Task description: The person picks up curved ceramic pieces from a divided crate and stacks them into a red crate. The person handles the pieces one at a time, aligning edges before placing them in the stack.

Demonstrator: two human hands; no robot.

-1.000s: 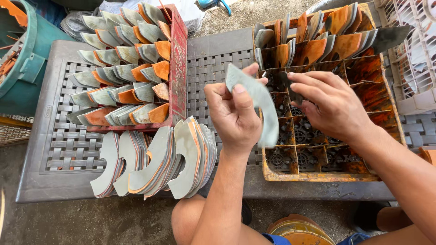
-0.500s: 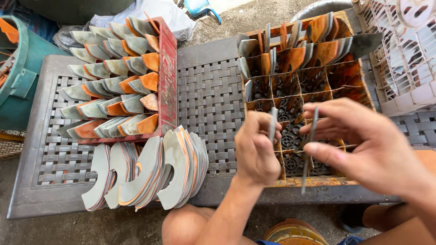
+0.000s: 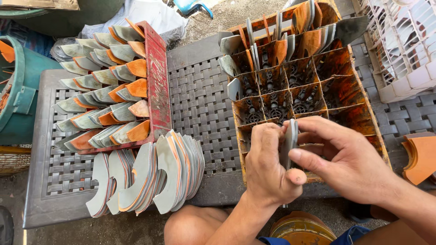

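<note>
Left hand (image 3: 272,165) is curling closed around a thin grey blade (image 3: 289,143), thumb pointing right; right hand (image 3: 349,159) is pinching the same blade from the other side. Blade is standing edge-on, long axis vertical, over the rusty orange crate (image 3: 363,113). Half a second ago the hands were apart, each gripping its own blade.

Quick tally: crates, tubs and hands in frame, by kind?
Rusty orange divided crate: 1
Red crate full of curved blades: 1
White lattice crate: 1
Green tub: 1
Hands: 2, left hand and right hand, both on a thin grey blade
Total: 6
</note>
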